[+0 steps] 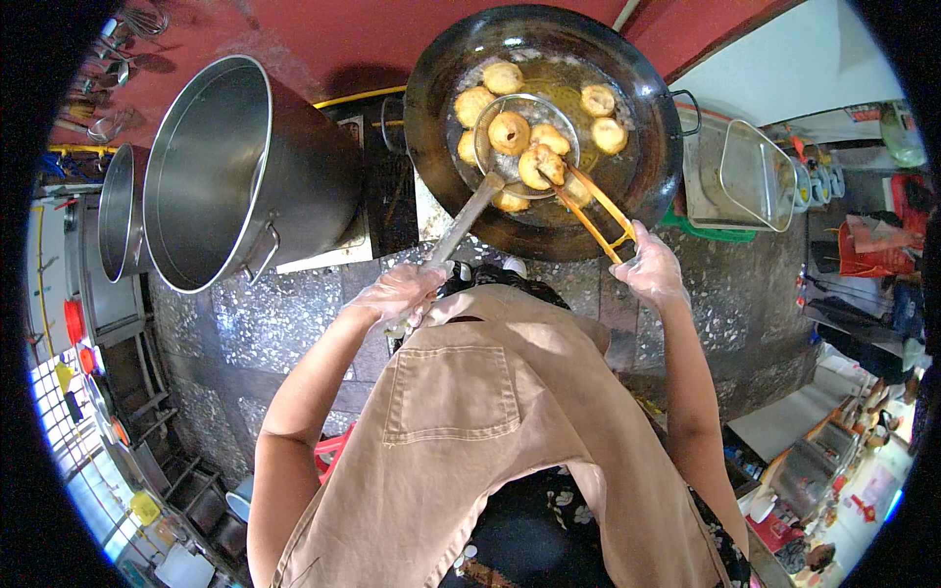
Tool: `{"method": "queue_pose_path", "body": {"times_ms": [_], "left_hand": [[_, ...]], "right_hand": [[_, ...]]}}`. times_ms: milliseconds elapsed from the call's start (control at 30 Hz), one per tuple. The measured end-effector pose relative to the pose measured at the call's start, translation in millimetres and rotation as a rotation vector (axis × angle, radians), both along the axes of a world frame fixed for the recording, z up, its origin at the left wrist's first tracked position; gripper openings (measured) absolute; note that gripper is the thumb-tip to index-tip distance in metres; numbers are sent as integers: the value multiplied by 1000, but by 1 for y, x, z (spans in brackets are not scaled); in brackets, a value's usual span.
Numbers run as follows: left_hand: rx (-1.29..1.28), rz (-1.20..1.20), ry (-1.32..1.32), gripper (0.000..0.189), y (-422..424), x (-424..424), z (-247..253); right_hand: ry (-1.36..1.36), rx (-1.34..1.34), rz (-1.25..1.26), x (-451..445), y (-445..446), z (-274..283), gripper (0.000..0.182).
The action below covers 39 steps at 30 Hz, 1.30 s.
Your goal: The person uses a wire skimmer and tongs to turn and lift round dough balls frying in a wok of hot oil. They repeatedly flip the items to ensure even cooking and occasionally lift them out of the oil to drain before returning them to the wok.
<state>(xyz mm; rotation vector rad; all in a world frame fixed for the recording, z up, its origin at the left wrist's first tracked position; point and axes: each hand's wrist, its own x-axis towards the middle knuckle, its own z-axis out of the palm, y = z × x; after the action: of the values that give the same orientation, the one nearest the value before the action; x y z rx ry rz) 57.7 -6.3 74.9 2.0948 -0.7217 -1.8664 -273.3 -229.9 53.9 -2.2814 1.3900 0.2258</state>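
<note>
A large black wok [544, 239] of hot oil stands before me, with several golden fried dough pieces [503, 77] in it. My left hand [404, 294], in a clear plastic glove, grips the handle of a round wire-mesh skimmer [479, 132]. The skimmer's basket is over the oil and holds a few fried pieces, one ring-shaped with a small hole. My right hand [650, 266], gloved too, is shut on yellowish tongs [599, 213]. Their tips meet a browned piece [542, 166] at the basket's lower right; whether they pinch it firmly I cannot tell.
A tall metal stockpot [309, 169] stands left of the wok, a smaller pot [121, 213] beyond it. At the right are a clear rectangular container [757, 176] and a green tray [709, 229]. Utensils hang on the red wall [331, 37]. The speckled floor [257, 323] lies below.
</note>
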Motion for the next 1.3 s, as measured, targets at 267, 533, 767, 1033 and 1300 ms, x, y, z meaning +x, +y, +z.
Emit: {"method": "queue_pose_path", "body": {"times_ms": [267, 533, 767, 1033, 1300], "left_hand": [[38, 6, -3, 49, 2, 1, -6], [-26, -41, -111, 47, 7, 4, -19], [-7, -62, -65, 58, 6, 4, -18], [-32, -106, -101, 56, 0, 0, -2], [46, -84, -102, 49, -4, -5, 5]], "right_hand": [[-357, 739, -406, -18, -12, 30, 51], [-298, 1009, -405, 5, -57, -8, 28], [-406, 1139, -454, 2, -54, -20, 26], [-186, 823, -125, -36, -42, 50, 43], [290, 15, 293, 8, -11, 79, 60]]}}
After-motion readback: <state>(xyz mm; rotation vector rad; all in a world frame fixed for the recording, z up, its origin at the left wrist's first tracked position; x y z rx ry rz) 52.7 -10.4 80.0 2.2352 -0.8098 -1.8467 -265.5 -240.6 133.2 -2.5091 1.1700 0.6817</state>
